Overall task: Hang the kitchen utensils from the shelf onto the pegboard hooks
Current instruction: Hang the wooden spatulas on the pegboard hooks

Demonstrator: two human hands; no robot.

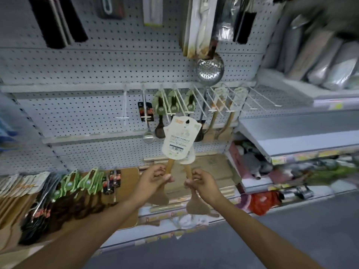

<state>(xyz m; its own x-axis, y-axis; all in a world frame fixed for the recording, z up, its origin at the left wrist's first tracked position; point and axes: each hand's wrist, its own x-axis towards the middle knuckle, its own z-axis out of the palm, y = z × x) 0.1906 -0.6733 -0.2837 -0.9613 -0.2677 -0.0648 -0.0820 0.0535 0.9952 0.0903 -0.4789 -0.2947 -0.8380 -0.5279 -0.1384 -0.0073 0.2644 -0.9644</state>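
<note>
On the left, the shelf (124, 193) carries a crowd of packaged utensils lying flat: pale-carded ones (21, 183) at the far edge, then green-carded dark spoons (77, 183), then two small black-carded pieces (112, 181). By this showing a good share of the stock is not yet hung.

Above, on the pegboard (77, 117), the row of hooks reads partly filled. The leftmost hook (124, 105) is bare. Next comes a steel ladle (148, 133) on a black card, then three green-carded spoons (171, 105), then two wooden spatulas (223, 121) on pale cards. The hooks (260, 98) right of those hold nothing.

In the middle, the left hand (155, 179) has its fingers curled round the wooden handle of one spatula (180, 140), card end up. The right hand (202, 183) pinches the handle of a second spatula (196, 206), whose card sits behind the first card. Both are held in the air before the board, below the hook row and touching no hook. The blades hang down under the hands.

So the job looks somewhere in its middle: several pieces are up, two are in hand, and the shelf pile remains. The card holes must yet be threaded onto free hooks, probably those beside the hung spatulas.
</note>
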